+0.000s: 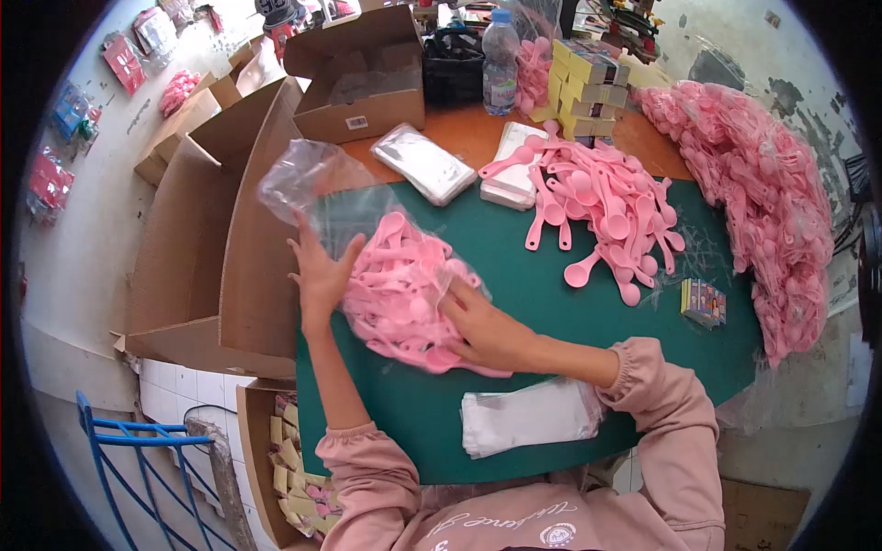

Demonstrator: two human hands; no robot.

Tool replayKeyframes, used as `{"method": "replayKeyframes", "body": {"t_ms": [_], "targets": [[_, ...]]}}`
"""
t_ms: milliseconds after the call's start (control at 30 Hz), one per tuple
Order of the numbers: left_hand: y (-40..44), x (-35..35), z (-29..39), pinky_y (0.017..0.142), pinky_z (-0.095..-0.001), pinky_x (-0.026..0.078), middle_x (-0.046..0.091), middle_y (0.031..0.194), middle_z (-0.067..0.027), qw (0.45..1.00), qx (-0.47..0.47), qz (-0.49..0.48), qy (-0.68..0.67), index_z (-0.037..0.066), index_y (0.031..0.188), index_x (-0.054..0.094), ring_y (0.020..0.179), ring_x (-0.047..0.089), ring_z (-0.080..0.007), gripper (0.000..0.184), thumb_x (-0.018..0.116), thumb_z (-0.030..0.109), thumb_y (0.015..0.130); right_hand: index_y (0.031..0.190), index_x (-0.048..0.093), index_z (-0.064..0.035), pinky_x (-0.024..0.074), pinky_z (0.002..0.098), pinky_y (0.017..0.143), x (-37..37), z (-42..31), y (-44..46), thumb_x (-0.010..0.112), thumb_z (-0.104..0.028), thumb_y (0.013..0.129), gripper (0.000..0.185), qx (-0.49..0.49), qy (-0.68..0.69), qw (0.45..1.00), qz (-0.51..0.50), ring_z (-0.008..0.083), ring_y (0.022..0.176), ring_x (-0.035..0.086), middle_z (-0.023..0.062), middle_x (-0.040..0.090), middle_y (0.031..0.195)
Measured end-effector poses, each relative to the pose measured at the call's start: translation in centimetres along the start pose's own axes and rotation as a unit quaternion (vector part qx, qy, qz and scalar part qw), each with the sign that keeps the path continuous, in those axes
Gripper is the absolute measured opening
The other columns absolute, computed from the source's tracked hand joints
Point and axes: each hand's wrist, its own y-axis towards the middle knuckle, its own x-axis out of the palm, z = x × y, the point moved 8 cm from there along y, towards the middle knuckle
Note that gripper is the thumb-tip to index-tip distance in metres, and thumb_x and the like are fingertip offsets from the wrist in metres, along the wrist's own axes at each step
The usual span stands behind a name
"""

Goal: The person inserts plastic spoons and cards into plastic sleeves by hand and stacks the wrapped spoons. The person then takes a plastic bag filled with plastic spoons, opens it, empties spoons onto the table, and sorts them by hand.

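A clear plastic bag (335, 188) filled with pink plastic spoons (395, 294) lies on the green tabletop, its loose mouth end spread toward the back left. My left hand (319, 271) is at the bag's left side, thumb and fingers spread apart. On the other side, my right hand (487, 326) has its fingers bent onto the plastic and the spoons, gripping the bag's right side. To the right is a loose heap of pink spoons (611, 207). Near my right forearm lies a stack of clear plastic sleeves (528, 420).
An open cardboard box (197, 248) adjoins the table's left edge; another box (358, 119) stands behind. At the back are plastic packs (423, 163), a water bottle (500, 69) and yellow bundled stacks (588, 87). A large bag of spoons (763, 202) and small cards (703, 303) are at right.
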Motion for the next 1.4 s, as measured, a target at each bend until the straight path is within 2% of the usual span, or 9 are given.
{"method": "replayKeyframes", "body": {"t_ms": [67,300,633,700,800,1133,1233,1300,1400], "targets": [[-0.5,1.7,-1.7,0.095,-0.0694,0.008,0.019,0.144,-0.0171,0.99,-0.039,-0.024,0.133,0.021,0.142,0.001,0.133,0.009,-0.0405,0.095,0.061,0.051,0.074,0.13,0.032,-0.0041,0.0303,0.0405,0.102,0.2,-0.8,-1.3,0.06,-0.009,0.073,0.064,-0.008,0.08,0.992,-0.099,0.0377,0.124,0.03,0.0216,0.03,0.134],[0.2,3.1,-6.2,0.099,-0.0648,0.007,0.031,0.141,-0.0072,0.987,-0.086,0.026,0.134,0.023,0.142,0.012,0.132,0.016,-0.0381,0.081,0.057,0.046,0.078,0.126,0.038,-0.0057,0.0358,0.0378,0.099,-2.9,1.9,-4.7,0.058,-0.003,0.073,0.057,-0.083,0.082,0.986,-0.115,0.0318,0.119,0.04,0.0169,0.036,0.132],[0.2,2.7,-5.6,0.1,-0.0605,0.013,0.037,0.138,-0.0049,0.981,-0.097,0.047,0.161,0.023,0.14,0.021,0.13,0.024,-0.0343,0.074,0.055,0.046,0.079,0.126,0.041,-0.0053,0.0386,0.039,0.091,-5.6,4.4,-5.1,0.071,-0.025,0.069,0.067,0.11,0.162,0.974,-0.117,0.0281,0.114,0.044,0.0143,0.046,0.123],[0.3,2.7,-5.5,0.1,-0.0599,0.013,0.038,0.137,-0.005,0.981,-0.099,0.047,0.162,0.022,0.14,0.021,0.13,0.024,-0.034,0.074,0.055,0.046,0.079,0.113,0.05,-0.0043,0.0402,0.0374,0.083,-6.2,2.2,-4.0,0.067,-0.022,0.07,0.049,0.018,-0.057,0.997,-0.039,0.0265,0.104,0.048,0.0134,0.05,0.11],[0.2,2.7,-5.8,0.099,-0.0595,0.014,0.039,0.137,-0.0048,0.98,-0.094,0.049,0.168,0.022,0.14,0.022,0.13,0.025,-0.0337,0.073,0.055,0.046,0.079,0.097,0.055,-0.0027,0.0405,0.0363,0.076,-4.5,-0.2,-2.7,0.063,-0.016,0.069,0.032,-0.091,-0.074,0.992,-0.04,0.0246,0.091,0.051,0.0113,0.053,0.095],[0.4,2.8,-5.9,0.099,-0.0581,0.016,0.039,0.137,-0.0033,0.98,-0.095,0.056,0.168,0.023,0.139,0.024,0.129,0.027,-0.0316,0.072,0.057,0.045,0.078,0.087,0.054,-0.0006,0.0416,0.0354,0.075,-0.9,-1.2,-1.6,0.058,-0.015,0.07,0.023,-0.083,-0.221,0.967,-0.095,0.0239,0.087,0.053,0.0118,0.054,0.087],[0.3,2.8,-5.8,0.099,-0.0577,0.016,0.039,0.136,-0.0031,0.98,-0.09,0.058,0.168,0.023,0.139,0.025,0.129,0.027,-0.0317,0.072,0.057,0.046,0.078,0.091,0.053,0.0007,0.0424,0.0362,0.075,-1.9,-0.3,-1.7,0.058,-0.015,0.071,0.026,-0.068,-0.132,0.983,-0.105,0.0265,0.086,0.053,0.0132,0.054,0.088],[0.3,2.7,-5.8,0.099,-0.0575,0.016,0.039,0.136,-0.0031,0.98,-0.089,0.059,0.169,0.023,0.139,0.025,0.129,0.027,-0.0317,0.072,0.057,0.046,0.078,0.094,0.053,0.001,0.0423,0.0369,0.077,-2.3,1.5,-1.6,0.056,-0.015,0.074,0.026,0.002,0.079,0.986,-0.145,0.0299,0.089,0.052,0.0142,0.053,0.09],[0.4,2.8,-5.8,0.099,-0.0574,0.016,0.04,0.136,-0.0033,0.979,-0.091,0.052,0.172,0.023,0.138,0.025,0.129,0.027,-0.0316,0.072,0.057,0.046,0.078,0.096,0.052,0.0006,0.0438,0.0316,0.069,-4.2,1.7,-1.5,0.052,-0.018,0.083,0.023,0.076,0.214,0.96,-0.164,0.0215,0.076,0.052,0.0115,0.053,0.083]]}}
